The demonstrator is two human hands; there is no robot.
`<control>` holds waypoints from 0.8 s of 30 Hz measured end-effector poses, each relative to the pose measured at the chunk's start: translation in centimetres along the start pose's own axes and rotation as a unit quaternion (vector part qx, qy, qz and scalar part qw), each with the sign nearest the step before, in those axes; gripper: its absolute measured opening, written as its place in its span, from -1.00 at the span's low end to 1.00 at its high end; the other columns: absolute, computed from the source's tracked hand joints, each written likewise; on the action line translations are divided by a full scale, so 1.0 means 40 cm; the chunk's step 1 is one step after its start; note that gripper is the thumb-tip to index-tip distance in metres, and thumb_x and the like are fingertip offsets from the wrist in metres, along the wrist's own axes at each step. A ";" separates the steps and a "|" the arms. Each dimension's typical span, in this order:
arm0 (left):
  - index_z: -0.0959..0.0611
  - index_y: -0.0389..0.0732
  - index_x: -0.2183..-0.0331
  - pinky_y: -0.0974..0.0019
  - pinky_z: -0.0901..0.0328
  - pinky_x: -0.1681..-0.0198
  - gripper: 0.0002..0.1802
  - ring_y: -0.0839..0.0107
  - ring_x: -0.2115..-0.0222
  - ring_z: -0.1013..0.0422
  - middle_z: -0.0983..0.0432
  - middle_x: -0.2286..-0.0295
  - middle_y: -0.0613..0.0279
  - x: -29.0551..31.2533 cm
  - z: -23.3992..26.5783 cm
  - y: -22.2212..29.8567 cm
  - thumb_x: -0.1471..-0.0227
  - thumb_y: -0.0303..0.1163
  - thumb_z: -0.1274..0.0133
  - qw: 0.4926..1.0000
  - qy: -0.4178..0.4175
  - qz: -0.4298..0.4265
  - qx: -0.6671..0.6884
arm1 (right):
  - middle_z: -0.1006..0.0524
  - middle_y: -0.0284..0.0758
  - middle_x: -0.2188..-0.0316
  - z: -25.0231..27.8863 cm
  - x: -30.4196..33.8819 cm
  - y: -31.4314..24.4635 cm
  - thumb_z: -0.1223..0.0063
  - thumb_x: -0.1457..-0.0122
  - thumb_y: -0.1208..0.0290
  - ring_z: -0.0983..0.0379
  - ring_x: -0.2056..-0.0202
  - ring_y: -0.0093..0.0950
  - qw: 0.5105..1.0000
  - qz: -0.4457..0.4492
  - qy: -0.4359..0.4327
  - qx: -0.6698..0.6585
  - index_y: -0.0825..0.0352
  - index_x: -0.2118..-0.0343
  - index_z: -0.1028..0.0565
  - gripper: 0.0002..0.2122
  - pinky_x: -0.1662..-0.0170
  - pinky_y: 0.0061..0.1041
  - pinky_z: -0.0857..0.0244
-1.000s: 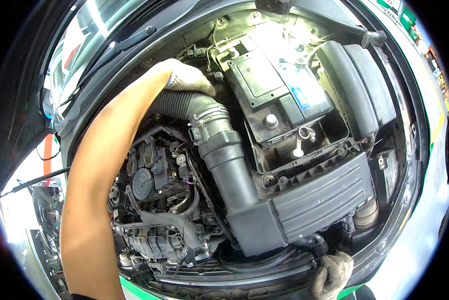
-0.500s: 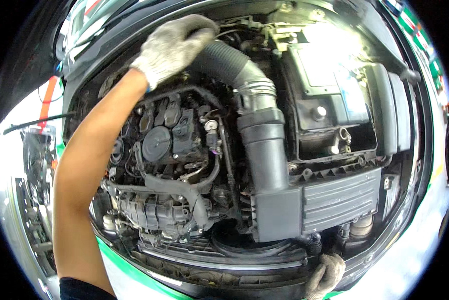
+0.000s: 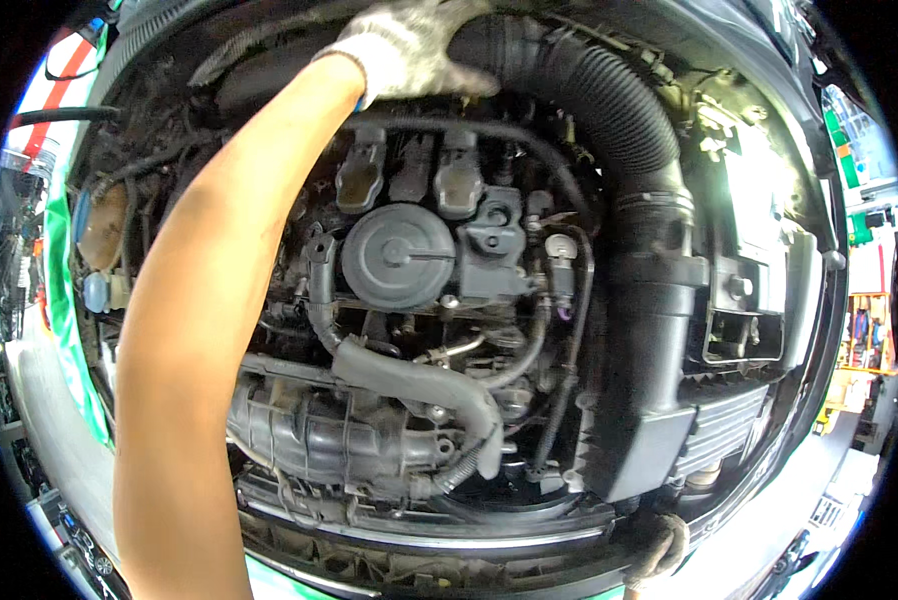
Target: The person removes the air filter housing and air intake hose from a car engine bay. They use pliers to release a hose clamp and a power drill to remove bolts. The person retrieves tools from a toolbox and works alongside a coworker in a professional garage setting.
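Observation:
My left hand (image 3: pixel 409 45), in a pale knitted glove, reaches over the engine to its far side. Thumb and fingers are spread apart, beside the near end of a black corrugated air hose (image 3: pixel 624 100); whether they touch it is unclear. The hose bends right and joins a smooth black duct (image 3: pixel 649 340) that runs down to the ribbed air filter box (image 3: pixel 734 430). At the front edge of the engine bay, my right hand (image 3: pixel 659 548) is gloved too, its fingers curled. Whatever it may hold is hidden.
Below my left forearm lie a round black cover (image 3: pixel 397 256), a grey bent hose (image 3: pixel 419 385) and the ribbed intake manifold (image 3: pixel 319 430). The battery (image 3: pixel 754 225) sits at the right under bright glare. A reservoir (image 3: pixel 102 228) stands far left. Orange shelving (image 3: pixel 864 345) is beyond the car.
The view has shifted left and nearer the engine. My left hand has opened out, its fingers spreading near the air hose. My right hand stays curled at the front edge.

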State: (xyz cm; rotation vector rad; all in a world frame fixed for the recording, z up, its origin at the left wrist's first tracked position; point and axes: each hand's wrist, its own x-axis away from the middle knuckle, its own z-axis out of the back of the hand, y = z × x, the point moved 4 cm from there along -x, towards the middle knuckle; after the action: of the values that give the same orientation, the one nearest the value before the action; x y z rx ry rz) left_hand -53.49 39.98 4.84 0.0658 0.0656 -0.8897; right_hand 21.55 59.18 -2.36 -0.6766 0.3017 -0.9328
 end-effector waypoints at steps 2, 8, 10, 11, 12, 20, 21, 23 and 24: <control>-0.25 -0.13 -0.35 0.09 -0.11 -0.38 0.10 0.03 -0.31 -0.20 -0.22 -0.32 -0.01 0.013 0.025 0.031 0.01 0.32 -0.21 1.000 -0.016 0.007 0.019 | -0.58 -0.16 0.22 0.005 0.029 0.068 0.03 -0.38 0.16 -0.51 0.16 -0.27 0.998 -0.055 0.014 -0.024 0.40 0.20 -0.56 -0.67 -0.05 -0.26 -0.36; -0.12 -0.11 -0.40 0.12 -0.24 -0.31 0.15 0.12 -0.31 -0.22 -0.11 -0.37 0.02 0.059 0.024 0.013 -0.05 0.39 -0.12 0.998 -0.010 0.047 -0.038 | -0.58 -0.20 0.26 0.012 0.030 0.094 0.02 -0.35 0.24 -0.52 0.12 -0.23 0.991 -0.003 0.120 0.056 0.30 0.25 -0.58 -0.76 -0.10 -0.21 -0.36; -0.19 -0.15 -0.38 0.11 -0.27 -0.28 0.14 0.12 -0.29 -0.26 -0.17 -0.34 -0.01 0.061 0.021 0.034 -0.02 0.37 -0.17 0.999 0.028 0.028 -0.033 | -0.58 -0.21 0.23 0.022 0.041 0.110 0.03 -0.35 0.22 -0.50 0.09 -0.22 0.994 0.019 0.076 0.079 0.30 0.23 -0.57 -0.75 -0.12 -0.18 -0.33; -0.22 -0.16 -0.37 0.11 -0.29 -0.26 0.14 0.12 -0.28 -0.28 -0.20 -0.33 -0.03 0.063 0.018 0.037 -0.01 0.36 -0.19 0.999 0.042 0.021 -0.026 | -0.58 -0.21 0.22 0.030 0.053 0.121 0.02 -0.34 0.21 -0.50 0.07 -0.21 0.994 0.028 0.052 0.094 0.30 0.21 -0.57 -0.74 -0.12 -0.17 -0.32; -0.23 -0.17 -0.36 0.11 -0.27 -0.28 0.15 0.09 -0.28 -0.27 -0.21 -0.32 -0.04 0.053 0.022 0.040 0.01 0.35 -0.22 0.998 0.039 0.028 -0.033 | -0.58 -0.21 0.21 0.024 0.033 0.108 0.02 -0.33 0.20 -0.49 0.06 -0.20 0.993 0.041 0.022 0.107 0.30 0.18 -0.56 -0.74 -0.13 -0.16 -0.32; -0.38 -0.23 -0.25 0.07 -0.25 -0.31 0.06 0.01 -0.22 -0.33 -0.38 -0.20 -0.10 0.084 0.026 0.086 0.16 0.09 -0.44 0.988 0.135 0.014 -0.076 | -0.56 -0.17 0.33 -0.036 -0.033 -0.088 -0.12 -0.15 0.27 -0.50 0.14 -0.13 0.972 0.096 0.022 0.213 0.27 0.33 -0.56 -0.82 -0.03 -0.13 -0.33; -0.41 -0.24 -0.22 0.06 -0.26 -0.30 0.04 0.01 -0.21 -0.35 -0.41 -0.17 -0.10 0.075 0.022 0.081 0.19 0.05 -0.47 0.989 0.135 0.003 -0.066 | -0.56 -0.18 0.34 -0.040 -0.026 -0.090 -0.11 -0.15 0.27 -0.50 0.15 -0.13 0.971 0.105 0.035 0.210 0.27 0.34 -0.56 -0.83 -0.01 -0.13 -0.33; -0.41 -0.18 -0.23 0.07 -0.28 -0.28 -0.01 0.01 -0.17 -0.39 -0.46 -0.13 -0.07 0.049 -0.003 0.017 0.17 0.00 -0.43 0.992 0.122 0.009 -0.040 | -0.54 -0.19 0.33 -0.036 -0.029 -0.103 -0.11 -0.16 0.26 -0.48 0.16 -0.14 0.969 0.102 0.010 0.223 0.29 0.36 -0.55 -0.82 0.03 -0.15 -0.32; -0.41 -0.14 -0.23 0.07 -0.29 -0.26 -0.03 0.01 -0.15 -0.42 -0.48 -0.11 -0.06 0.035 -0.012 -0.008 0.16 -0.02 -0.41 0.993 0.115 0.010 -0.029 | -0.54 -0.19 0.33 -0.033 -0.025 -0.107 -0.11 -0.17 0.26 -0.47 0.17 -0.14 0.969 0.099 -0.002 0.228 0.30 0.36 -0.54 -0.81 0.05 -0.16 -0.32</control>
State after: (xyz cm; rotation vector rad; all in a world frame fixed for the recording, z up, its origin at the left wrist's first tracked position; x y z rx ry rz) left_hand -52.89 38.75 4.24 0.1150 0.3055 -0.8574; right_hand 17.57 57.73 -0.60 -0.2196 0.1378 -0.7716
